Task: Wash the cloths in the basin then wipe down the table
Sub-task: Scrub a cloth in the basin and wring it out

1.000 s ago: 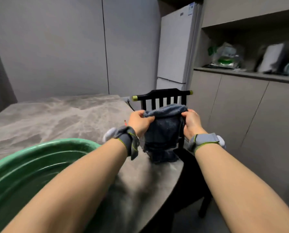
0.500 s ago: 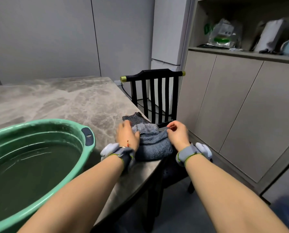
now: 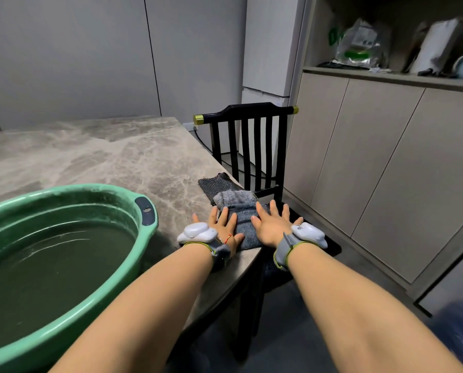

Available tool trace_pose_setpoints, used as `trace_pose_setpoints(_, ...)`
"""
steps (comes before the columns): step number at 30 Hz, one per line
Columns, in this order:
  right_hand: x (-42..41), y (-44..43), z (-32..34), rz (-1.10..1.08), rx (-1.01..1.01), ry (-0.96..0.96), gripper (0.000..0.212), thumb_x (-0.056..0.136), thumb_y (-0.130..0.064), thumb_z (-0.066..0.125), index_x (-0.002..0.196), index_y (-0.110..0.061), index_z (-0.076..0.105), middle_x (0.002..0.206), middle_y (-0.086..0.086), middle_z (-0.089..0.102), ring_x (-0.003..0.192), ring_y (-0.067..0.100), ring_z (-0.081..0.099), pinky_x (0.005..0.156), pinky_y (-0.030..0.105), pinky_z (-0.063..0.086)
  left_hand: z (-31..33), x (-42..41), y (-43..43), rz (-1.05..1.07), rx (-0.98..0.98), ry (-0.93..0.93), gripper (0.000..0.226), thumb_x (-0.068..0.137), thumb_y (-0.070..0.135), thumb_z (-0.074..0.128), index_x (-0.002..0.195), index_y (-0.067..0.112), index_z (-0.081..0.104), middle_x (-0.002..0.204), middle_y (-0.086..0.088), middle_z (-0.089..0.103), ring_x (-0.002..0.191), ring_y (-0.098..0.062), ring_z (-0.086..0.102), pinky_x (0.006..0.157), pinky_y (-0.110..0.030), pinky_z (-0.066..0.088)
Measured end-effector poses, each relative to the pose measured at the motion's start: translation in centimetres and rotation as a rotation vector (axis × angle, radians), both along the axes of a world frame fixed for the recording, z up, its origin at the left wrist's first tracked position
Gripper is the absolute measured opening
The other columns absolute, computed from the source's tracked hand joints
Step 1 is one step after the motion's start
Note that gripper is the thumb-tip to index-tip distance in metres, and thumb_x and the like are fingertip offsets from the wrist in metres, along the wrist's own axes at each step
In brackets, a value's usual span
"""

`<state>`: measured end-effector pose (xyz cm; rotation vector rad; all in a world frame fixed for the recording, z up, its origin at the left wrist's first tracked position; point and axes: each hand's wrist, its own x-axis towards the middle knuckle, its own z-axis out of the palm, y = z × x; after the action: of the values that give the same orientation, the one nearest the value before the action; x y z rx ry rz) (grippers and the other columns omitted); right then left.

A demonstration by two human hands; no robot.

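A folded blue-grey cloth point(image 3: 243, 219) lies at the right edge of the marble table point(image 3: 103, 157). My left hand point(image 3: 223, 224) and my right hand point(image 3: 272, 224) lie flat on it, fingers spread and straight, pressing it down. Just beyond it a lighter grey cloth point(image 3: 233, 197) sits on a dark grey cloth point(image 3: 216, 183), both flat on the table. The green basin point(image 3: 141, 238) holds murky water at the near left.
A black slatted chair point(image 3: 252, 146) stands right against the table edge behind the cloths. Beige cabinets point(image 3: 373, 162) run along the right, with bags and items on their counter. A white fridge point(image 3: 270, 49) stands at the back.
The blue-grey cloth was held up by both hands, then laid on the table edge. My fingers have let go and flattened on top of it. The view has tilted downward.
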<state>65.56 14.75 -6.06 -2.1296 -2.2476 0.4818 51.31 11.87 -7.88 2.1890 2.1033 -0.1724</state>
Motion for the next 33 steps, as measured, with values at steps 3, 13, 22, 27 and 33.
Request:
trace_pose_setpoints(3,-1.8,-0.7,1.9,-0.016,0.173,0.068,0.052,0.1,-0.044,0.02,0.149,-0.038,0.006,0.16,0.002,-0.002,0.147,0.03,-0.008,0.112,0.061,0.001,2.6,-0.5,0.2,-0.018,0.099,0.015,0.062,0.099,0.046,0.024,0.152,0.024,0.0,0.16,0.002,-0.01,0.148,-0.022,-0.013,0.108,-0.068,-0.006)
trace_pose_setpoints(13,-18.3,-3.5,11.0,0.276,0.452,0.167,0.051,0.098,-0.044,0.027,0.147,-0.031,0.02,0.154,0.006,0.021,0.143,0.028,0.012,0.112,0.056,0.013,14.1,-15.6,-4.3,0.34,0.353,0.049,0.057,0.101,0.026,0.023,0.152,0.022,0.0,0.16,-0.001,-0.012,0.148,-0.024,-0.012,0.109,-0.066,-0.004)
trace_pose_setpoints(22,-41.4,-13.7,11.8,0.736,0.36,0.154,0.048,0.096,-0.041,0.033,0.142,-0.028,0.032,0.149,0.008,0.031,0.14,0.029,0.018,0.109,0.059,0.016,11.7,-39.0,-17.2,0.85,0.289,-0.045,0.053,0.092,0.032,0.037,0.14,0.01,0.035,0.151,-0.016,0.025,0.142,-0.035,0.018,0.115,-0.051,0.022)
trace_pose_setpoints(27,-47.6,-18.2,10.8,0.929,0.268,-0.1,0.043,0.096,-0.025,0.039,0.138,-0.021,0.04,0.144,0.013,0.039,0.137,0.031,0.025,0.111,0.049,0.017,7.7,-45.2,-23.2,0.903,0.163,-0.148,0.048,0.093,0.037,0.048,0.134,0.011,0.046,0.142,-0.012,0.045,0.133,-0.029,0.039,0.107,-0.029,0.028)
trace_pose_setpoints(33,-50.5,-19.3,8.1,0.969,0.09,-0.124,0.035,0.092,-0.013,0.049,0.125,-0.003,0.056,0.128,0.016,0.058,0.12,0.031,0.055,0.088,0.034,0.047,2.3,-45.0,-24.1,0.886,0.071,-0.273,0.051,0.084,0.038,0.061,0.13,0.018,0.051,0.138,-0.014,0.045,0.127,-0.033,0.044,0.106,-0.036,0.038)
